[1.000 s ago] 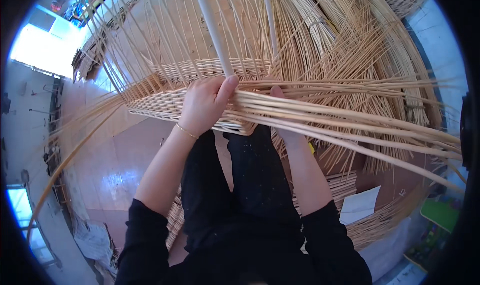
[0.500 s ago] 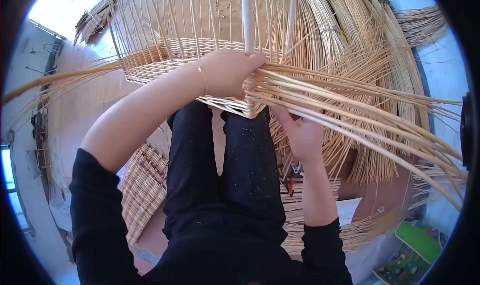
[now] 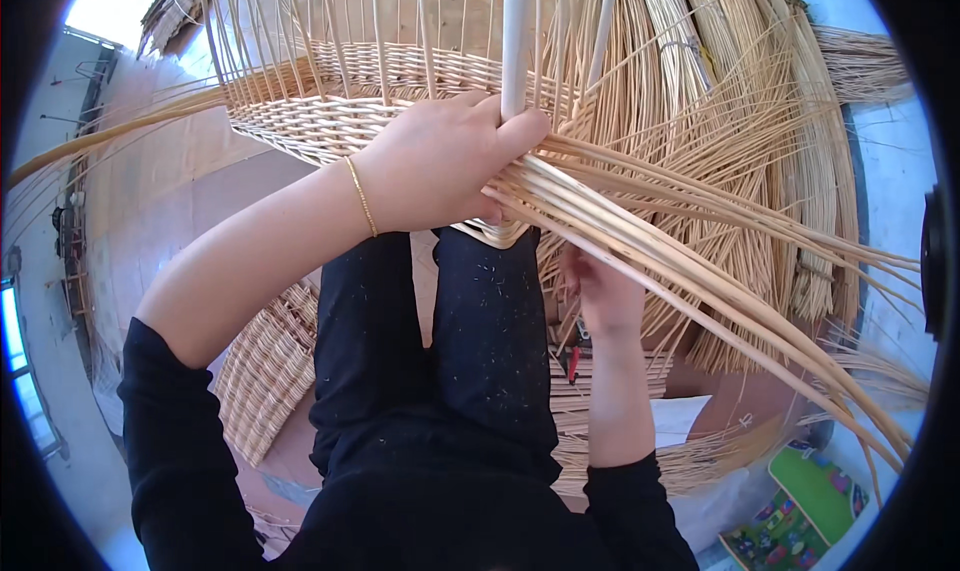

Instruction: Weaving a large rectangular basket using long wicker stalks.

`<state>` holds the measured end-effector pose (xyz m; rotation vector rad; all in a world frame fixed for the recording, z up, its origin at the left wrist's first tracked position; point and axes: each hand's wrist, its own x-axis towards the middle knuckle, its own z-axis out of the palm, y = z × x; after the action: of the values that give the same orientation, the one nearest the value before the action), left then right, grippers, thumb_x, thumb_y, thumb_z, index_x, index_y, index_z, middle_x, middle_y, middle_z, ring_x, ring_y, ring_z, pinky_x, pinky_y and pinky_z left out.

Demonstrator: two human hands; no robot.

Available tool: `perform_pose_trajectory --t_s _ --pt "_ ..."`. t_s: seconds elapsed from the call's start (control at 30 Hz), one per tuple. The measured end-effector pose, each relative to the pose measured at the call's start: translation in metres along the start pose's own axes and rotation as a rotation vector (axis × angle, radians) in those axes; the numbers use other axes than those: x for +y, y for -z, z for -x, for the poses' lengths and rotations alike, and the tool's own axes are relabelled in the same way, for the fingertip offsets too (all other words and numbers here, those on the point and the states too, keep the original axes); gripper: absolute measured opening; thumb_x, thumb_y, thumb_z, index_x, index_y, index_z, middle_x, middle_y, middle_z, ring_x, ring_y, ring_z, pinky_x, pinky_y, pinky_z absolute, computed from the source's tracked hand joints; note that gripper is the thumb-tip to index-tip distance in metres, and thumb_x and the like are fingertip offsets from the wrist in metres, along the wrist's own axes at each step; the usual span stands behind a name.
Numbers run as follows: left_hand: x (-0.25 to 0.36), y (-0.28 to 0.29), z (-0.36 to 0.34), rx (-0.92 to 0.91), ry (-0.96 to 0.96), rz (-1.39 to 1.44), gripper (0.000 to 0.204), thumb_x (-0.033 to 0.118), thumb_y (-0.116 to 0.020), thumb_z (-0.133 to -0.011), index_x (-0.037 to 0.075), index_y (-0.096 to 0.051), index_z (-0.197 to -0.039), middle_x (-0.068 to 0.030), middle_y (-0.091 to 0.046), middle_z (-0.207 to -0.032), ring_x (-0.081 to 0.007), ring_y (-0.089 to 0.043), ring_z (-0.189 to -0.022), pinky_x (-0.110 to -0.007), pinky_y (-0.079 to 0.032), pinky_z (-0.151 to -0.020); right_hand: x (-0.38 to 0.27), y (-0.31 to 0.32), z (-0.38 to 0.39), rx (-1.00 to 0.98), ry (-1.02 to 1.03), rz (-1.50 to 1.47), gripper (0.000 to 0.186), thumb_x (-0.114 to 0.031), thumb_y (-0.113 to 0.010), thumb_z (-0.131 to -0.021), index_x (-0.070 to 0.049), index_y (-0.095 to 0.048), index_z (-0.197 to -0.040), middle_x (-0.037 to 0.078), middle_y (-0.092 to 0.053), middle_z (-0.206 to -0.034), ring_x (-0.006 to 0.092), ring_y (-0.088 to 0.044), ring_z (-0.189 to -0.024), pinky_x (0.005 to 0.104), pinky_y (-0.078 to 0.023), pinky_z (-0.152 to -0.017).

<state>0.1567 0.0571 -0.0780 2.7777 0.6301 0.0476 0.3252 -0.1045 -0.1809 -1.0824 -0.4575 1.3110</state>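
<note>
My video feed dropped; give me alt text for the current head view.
A person's left hand grips the right end of a partly woven wicker basket by a pale post; the right hand appears below long rods extending rightward.

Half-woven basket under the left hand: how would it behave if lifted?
Probably light for its size: the basket is open on top, with low walls of thin wicker. The woven band looks fairly stiff, but the slender uprights would likely flex, standing tall and unbraced. It may tip or drag toward the right, where long rods stick far out past the corner.
</note>
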Motion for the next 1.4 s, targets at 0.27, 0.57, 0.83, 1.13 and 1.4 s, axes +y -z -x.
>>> perform_pose_trajectory --t_s 0.27,0.57,0.83,1.13,1.4 --pt "-0.003 -0.005 -0.004 0.010 -0.014 -0.006 0.071 0.027 -0.080 -0.065 0.009 -0.039 -0.120 -0.0138 -0.058 -0.095 -0.0311 -0.060 -0.093 -0.040 -0.049 -0.076 0.013 0.035 -0.065 -0.445 0.012 -0.122 0.040 -0.032 -0.063 -0.088 -0.005 -0.056 -0.117 0.009 -0.060 -0.112 0.0182 -0.059 -0.101 0.0301 -0.053 -0.084" --pt "0.009 -0.002 0.005 0.044 0.043 -0.090 0.065 0.021 -0.079 -0.067 0.004 -0.039 -0.116 -0.0162 -0.056 -0.097 -0.0320 -0.057 -0.098 -0.039 -0.049 -0.084 0.052 0.031 -0.089 -0.342 0.204 -0.178 0.032 -0.030 -0.069 -0.084 -0.002 -0.067 -0.098 0.005 -0.067 -0.092 0.0099 -0.061 -0.074 0.0211 -0.050 -0.064" --pt "0.051 0.046 0.037 0.004 0.135 -0.010 0.075 0.035 -0.078 -0.068 0.007 -0.039 -0.125 -0.0197 -0.056 -0.105 -0.0370 -0.054 -0.105 -0.044 -0.042 -0.090 0.015 0.018 -0.053 -0.407 0.146 -0.062 0.041 -0.031 -0.057 -0.092 -0.005 -0.052 -0.123 0.012 -0.062 -0.110 0.0200 -0.065 -0.090 0.0329 -0.059 -0.070" --pt "0.074 0.115 0.094 0.202 0.086 0.157 0.073 0.033 -0.077 -0.068 0.006 -0.042 -0.126 -0.0188 -0.057 -0.112 -0.0327 -0.054 -0.111 -0.039 -0.043 -0.093 -0.104 -0.092 0.036 -0.044 0.013 0.399 0.019 -0.022 -0.062 -0.089 -0.005 -0.059 -0.092 0.005 -0.060 -0.070 0.0143 -0.058 -0.053 0.0342 -0.058 -0.057" --pt "0.009 0.093 0.157 0.738 0.008 0.515 0.049 0.008 -0.061 -0.073 0.003 -0.047 -0.119 -0.0118 -0.057 -0.089 -0.0173 -0.058 -0.084 -0.031 -0.048 -0.076 -0.091 -0.186 0.048 -0.160 -0.091 0.357 0.026 -0.027 -0.061 -0.089 -0.001 -0.059 -0.091 0.013 -0.065 -0.080 0.0243 -0.066 -0.066 0.0376 -0.057 -0.060"
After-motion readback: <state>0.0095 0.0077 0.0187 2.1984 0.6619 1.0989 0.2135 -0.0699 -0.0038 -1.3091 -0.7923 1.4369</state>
